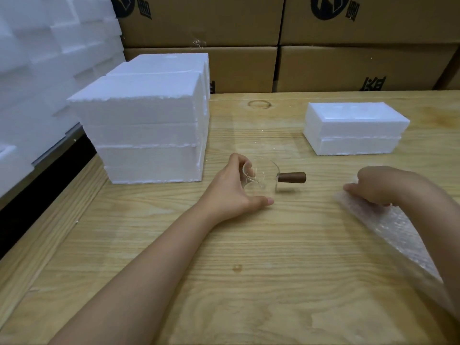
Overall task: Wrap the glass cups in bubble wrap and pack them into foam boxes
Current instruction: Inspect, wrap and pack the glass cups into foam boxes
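A clear glass cup (pixel 264 176) with a brown wooden handle (pixel 291 177) stands on the wooden table (pixel 249 270) near the middle. My left hand (pixel 230 189) grips the cup from its left side, fingers over the rim and thumb at the base. My right hand (pixel 380 185) rests at the right, fingers closed on the top edge of a sheet of bubble wrap (pixel 398 235) that trails down to the right table edge. A shut white foam box (pixel 353 128) sits at the far right of the table.
A tall stack of white foam boxes (pixel 146 128) fills the table's left part, right beside the cup. More foam pieces (pixel 37 70) pile up at the far left. Cardboard cartons (pixel 323 46) line the wall behind the table.
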The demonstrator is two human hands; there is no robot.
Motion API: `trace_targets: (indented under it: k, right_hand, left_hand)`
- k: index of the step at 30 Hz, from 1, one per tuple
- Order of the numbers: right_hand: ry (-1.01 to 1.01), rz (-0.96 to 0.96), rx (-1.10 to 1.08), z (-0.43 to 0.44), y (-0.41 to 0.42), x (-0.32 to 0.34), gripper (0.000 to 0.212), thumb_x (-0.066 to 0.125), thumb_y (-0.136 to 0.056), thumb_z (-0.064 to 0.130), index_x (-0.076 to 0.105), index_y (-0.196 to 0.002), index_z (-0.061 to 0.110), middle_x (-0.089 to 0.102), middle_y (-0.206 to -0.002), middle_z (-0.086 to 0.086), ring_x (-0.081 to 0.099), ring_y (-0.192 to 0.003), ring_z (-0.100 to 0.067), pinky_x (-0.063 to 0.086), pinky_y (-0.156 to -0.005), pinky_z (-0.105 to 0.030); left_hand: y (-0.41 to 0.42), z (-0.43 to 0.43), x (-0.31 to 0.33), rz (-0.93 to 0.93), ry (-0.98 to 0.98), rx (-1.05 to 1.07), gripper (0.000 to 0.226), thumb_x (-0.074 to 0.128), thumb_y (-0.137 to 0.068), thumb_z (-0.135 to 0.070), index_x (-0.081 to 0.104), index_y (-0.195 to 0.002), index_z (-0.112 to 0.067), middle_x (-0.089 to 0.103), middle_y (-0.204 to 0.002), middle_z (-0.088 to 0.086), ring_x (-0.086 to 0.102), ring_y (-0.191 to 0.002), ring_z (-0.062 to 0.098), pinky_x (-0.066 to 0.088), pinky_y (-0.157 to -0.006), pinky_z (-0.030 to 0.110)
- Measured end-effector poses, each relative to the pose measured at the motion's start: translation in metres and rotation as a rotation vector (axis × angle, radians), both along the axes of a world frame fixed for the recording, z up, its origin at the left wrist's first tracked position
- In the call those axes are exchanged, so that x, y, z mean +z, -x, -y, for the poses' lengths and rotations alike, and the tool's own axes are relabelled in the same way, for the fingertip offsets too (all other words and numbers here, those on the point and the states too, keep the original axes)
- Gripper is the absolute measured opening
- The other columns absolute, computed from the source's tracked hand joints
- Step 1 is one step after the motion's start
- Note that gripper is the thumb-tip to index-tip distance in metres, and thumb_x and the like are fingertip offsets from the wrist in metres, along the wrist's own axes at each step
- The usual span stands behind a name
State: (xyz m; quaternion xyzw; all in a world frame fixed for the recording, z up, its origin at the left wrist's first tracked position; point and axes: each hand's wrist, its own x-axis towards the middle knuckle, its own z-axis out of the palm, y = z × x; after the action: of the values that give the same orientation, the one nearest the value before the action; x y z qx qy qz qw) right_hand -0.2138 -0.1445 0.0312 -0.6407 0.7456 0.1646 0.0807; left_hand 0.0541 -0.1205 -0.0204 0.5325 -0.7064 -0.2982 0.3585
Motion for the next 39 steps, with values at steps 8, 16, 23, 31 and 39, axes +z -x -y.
trace_targets:
  k: [8,16,23,31,39]
  right_hand:
    - [0.428,-0.004,-0.246,0.001,0.023,0.039,0.021,0.056,-0.087,0.011,0.048,-0.068,0.006,0.054,-0.079,-0.018,0.056,-0.083,-0.038,0.049,-0.088,-0.047]
    - [1.257,0.064,0.375,-0.026,-0.025,0.078,0.028,0.044,-0.092,0.013,0.064,-0.093,-0.007,0.052,-0.086,-0.027,0.048,-0.081,-0.043,0.037,-0.073,-0.048]
    - [1.245,0.178,0.874,-0.015,-0.074,0.046,0.014,0.059,-0.087,0.002,0.072,-0.085,0.002,0.060,-0.079,-0.018,0.054,-0.072,-0.036,0.036,-0.064,-0.041]
    - [1.167,0.449,0.808,-0.001,-0.080,0.010,0.013,0.061,-0.087,0.003,0.073,-0.092,0.002,0.057,-0.071,-0.016,0.052,-0.065,-0.033,0.042,-0.060,-0.042]
    - [0.907,0.777,0.608,-0.001,-0.069,-0.001,0.022,0.058,-0.094,0.015,0.067,-0.114,0.015,0.062,-0.080,0.000,0.053,-0.069,-0.015,0.046,-0.071,-0.024]
  left_hand:
    - [0.002,-0.008,0.006,0.076,0.024,-0.118,0.075,0.087,-0.057,-0.048,0.040,-0.115,-0.048,0.054,-0.099,-0.015,0.055,-0.088,0.004,0.040,-0.074,0.008]
    - [0.001,-0.007,0.003,0.078,0.058,-0.187,0.076,0.076,-0.061,-0.063,0.047,-0.128,-0.044,0.057,-0.107,-0.017,0.053,-0.105,-0.001,0.039,-0.089,0.015]
    - [0.002,-0.008,0.003,-0.033,0.692,0.187,0.027,0.045,-0.093,-0.048,0.054,-0.109,-0.029,0.027,-0.140,0.007,0.033,-0.130,0.018,0.035,-0.105,0.038]
    - [0.006,-0.002,0.003,0.183,0.779,0.279,0.020,0.057,-0.092,-0.007,0.071,-0.104,-0.011,0.026,-0.149,0.028,0.021,-0.142,0.041,0.019,-0.118,0.043]
    - [0.007,-0.002,0.006,0.223,0.543,0.273,0.058,0.044,-0.079,0.021,0.056,-0.131,-0.002,0.054,-0.138,0.014,0.052,-0.127,0.030,0.040,-0.108,0.040]
